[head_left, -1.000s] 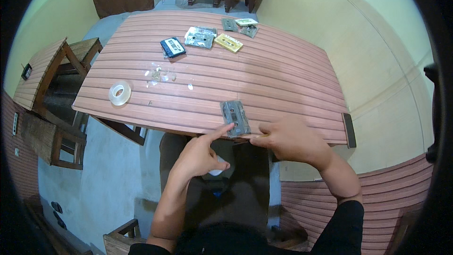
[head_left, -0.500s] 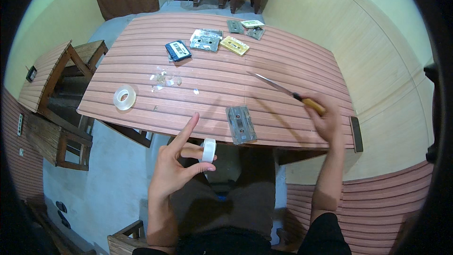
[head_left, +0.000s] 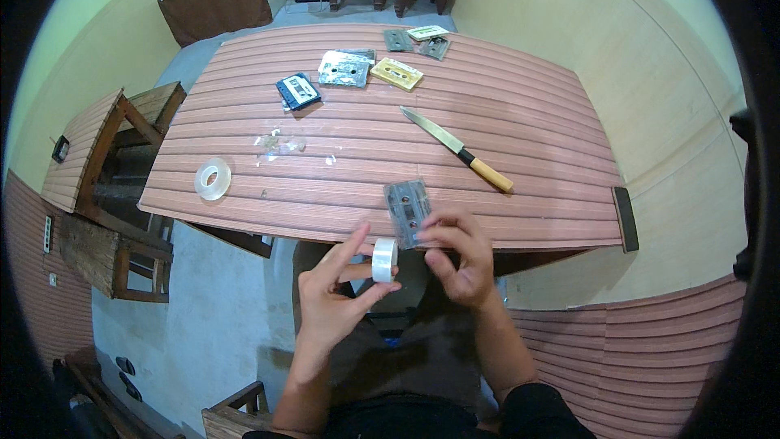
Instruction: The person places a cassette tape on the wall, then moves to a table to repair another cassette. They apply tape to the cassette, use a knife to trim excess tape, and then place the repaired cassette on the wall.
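Observation:
My left hand [head_left: 340, 286] grips a small roll of white tape [head_left: 384, 260] between thumb and fingers, just off the table's front edge; its index finger points up and away. My right hand [head_left: 461, 258] has come close on the other side, thumb and fingers apart, with nothing visible in it. Its fingertips overlap the near right part of a clear grey cassette [head_left: 405, 202] lying at the table's front edge; whether they touch it I cannot tell. A kitchen knife [head_left: 459, 151] with a yellow-and-black handle lies on the table beyond, blade pointing far left.
On the striped table [head_left: 520, 114] stand out a larger clear tape roll [head_left: 213, 180] at left and scraps of clear film [head_left: 279, 145]. Farther back lie a blue cassette [head_left: 299, 92], a yellow cassette [head_left: 397, 74] and several grey ones. A dark flat bar [head_left: 625, 219] is at the right edge.
My right hand has let go of the knife, leaving it on the table, and moved left toward the tape roll. My left hand, still gripping the roll, has shifted slightly right.

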### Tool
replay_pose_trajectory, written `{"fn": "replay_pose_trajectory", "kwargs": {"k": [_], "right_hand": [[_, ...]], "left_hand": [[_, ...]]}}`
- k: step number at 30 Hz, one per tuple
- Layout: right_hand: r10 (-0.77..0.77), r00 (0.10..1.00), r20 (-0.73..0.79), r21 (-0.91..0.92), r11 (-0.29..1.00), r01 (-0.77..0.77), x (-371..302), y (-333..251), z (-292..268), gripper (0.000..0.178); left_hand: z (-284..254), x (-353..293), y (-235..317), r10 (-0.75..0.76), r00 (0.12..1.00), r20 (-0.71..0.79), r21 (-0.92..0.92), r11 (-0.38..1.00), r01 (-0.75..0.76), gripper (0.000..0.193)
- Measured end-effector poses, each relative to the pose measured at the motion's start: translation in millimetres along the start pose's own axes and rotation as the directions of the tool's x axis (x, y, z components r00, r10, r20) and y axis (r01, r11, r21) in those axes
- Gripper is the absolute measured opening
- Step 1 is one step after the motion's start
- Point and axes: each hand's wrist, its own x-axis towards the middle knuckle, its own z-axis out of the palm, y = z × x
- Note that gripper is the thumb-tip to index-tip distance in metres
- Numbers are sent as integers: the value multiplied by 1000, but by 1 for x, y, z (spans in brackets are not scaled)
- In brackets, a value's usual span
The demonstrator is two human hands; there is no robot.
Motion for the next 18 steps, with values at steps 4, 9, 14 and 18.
{"fn": "replay_pose_trajectory", "kwargs": {"k": [4,9,14,18], "right_hand": [[86,994,65,111,989,-93,-25,-22,6,39],[47,999,16,128,991,-49,-40,-25,-5,44],[26,1000,-17,77,997,-25,-50,-24,-14,35],[55,998,7,19,998,-55,-56,-26,-19,30]], "left_hand": [[29,-10,1,-212,977,-12,-282,938,200,81],[47,-17,0,-294,953,69,-588,760,277,65],[55,-14,-3,-254,959,129,-573,770,281,59],[53,-13,-2,-212,968,138,-440,862,251,52]]}}
